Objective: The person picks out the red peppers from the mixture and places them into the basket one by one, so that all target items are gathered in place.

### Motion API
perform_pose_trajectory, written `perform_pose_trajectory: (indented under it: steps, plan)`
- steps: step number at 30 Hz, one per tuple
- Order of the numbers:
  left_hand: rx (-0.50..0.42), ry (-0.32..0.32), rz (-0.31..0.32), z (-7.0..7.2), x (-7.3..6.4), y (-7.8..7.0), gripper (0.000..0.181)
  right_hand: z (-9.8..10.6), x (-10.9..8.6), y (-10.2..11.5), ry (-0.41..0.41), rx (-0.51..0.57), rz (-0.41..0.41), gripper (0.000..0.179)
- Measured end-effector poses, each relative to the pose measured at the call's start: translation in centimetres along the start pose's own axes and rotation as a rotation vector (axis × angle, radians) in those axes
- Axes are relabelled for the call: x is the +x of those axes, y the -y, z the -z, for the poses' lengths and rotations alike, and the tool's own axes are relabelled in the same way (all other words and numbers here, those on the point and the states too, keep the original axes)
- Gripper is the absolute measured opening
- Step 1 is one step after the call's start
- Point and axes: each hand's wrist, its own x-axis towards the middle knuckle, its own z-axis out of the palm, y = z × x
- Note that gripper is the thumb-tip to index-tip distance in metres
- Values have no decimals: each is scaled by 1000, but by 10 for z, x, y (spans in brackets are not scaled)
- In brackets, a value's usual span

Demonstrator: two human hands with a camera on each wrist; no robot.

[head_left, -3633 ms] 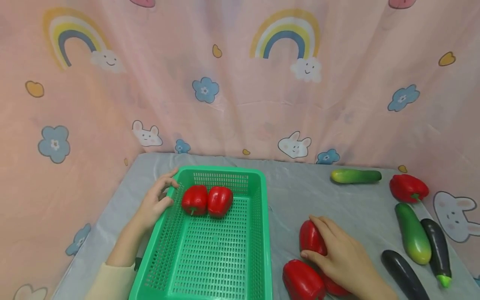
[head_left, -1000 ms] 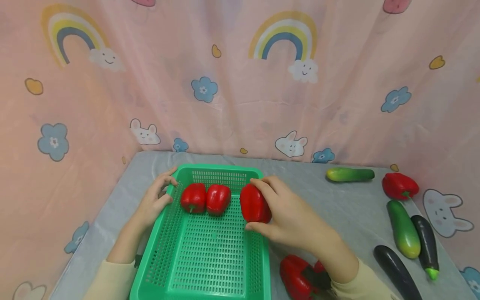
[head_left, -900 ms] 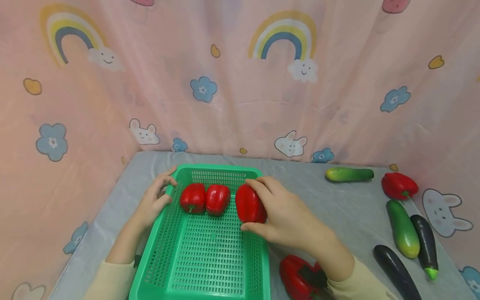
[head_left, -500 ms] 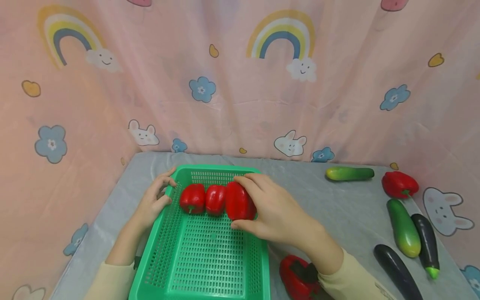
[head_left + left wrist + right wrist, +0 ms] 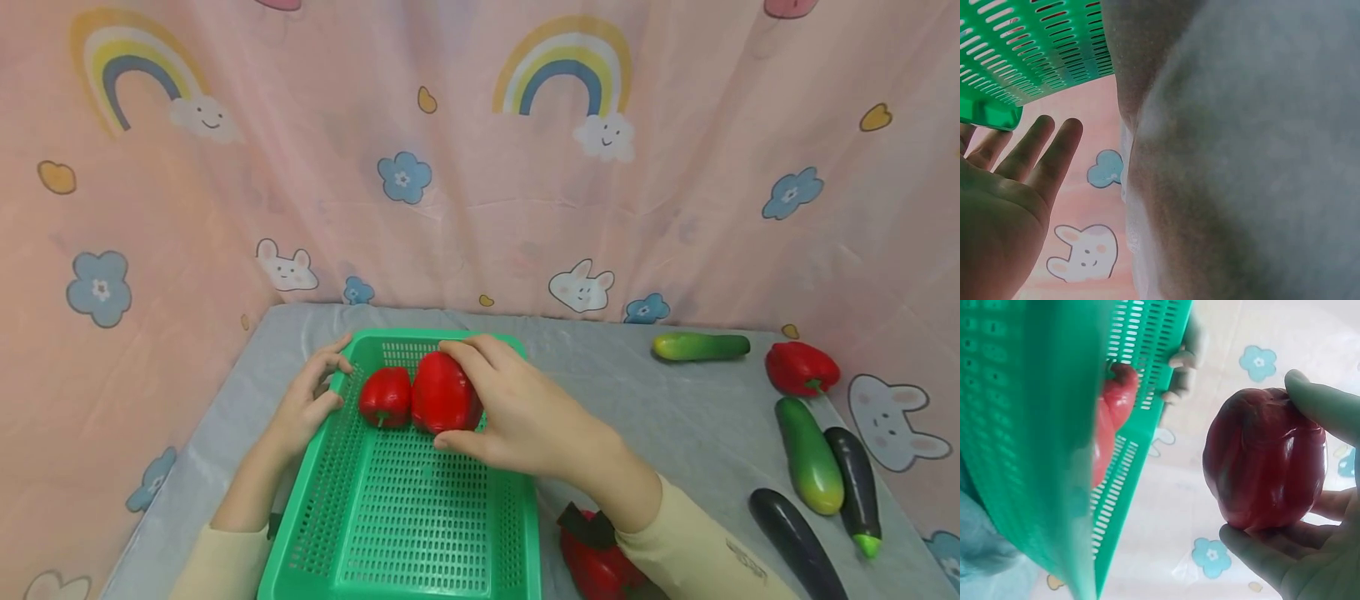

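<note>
A pepper [image 5: 442, 392] is pinched by the right hand [image 5: 517, 408] over the basket [image 5: 532, 533], whose rim is touched by the left hand's [image 5: 307, 400] loosely spread fingers. Filling seems in hand, so a lowering and release would be called for. What lies beneath the pepper is hidden; another pepper [image 5: 596, 562] is part-covered by the sleeve [image 5: 705, 537].

Green perforated plastic basket [image 5: 420, 517], near part: bare floor, reachable from above.
Basket, far left: glossy red bell pepper [image 5: 386, 397] takes up room.
Left rim: left hand [image 5: 306, 397] blocks its far stretch.
Right rim: right hand [image 5: 517, 408] and forearm cross above, gripping a second red bell pepper [image 5: 444, 393].
Near right: third red bell pepper [image 5: 590, 560], partly behind the sleeve.
Grey cloth [image 5: 637, 417]: wide passage between forearm and yellow-green cucumber [image 5: 701, 347].
</note>
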Motion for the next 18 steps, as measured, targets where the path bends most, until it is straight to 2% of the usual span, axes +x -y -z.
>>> perform_pose_trajectory:
  steps: [5, 18]
  plan:
    - [1, -1, -7, 0, 0, -1, 34, -3, 9, 3, 18, 11, 12, 96]
    - [-1, -7, -6, 0, 0, 0, 35, -16, 30, 12, 52, 63, 25, 92]
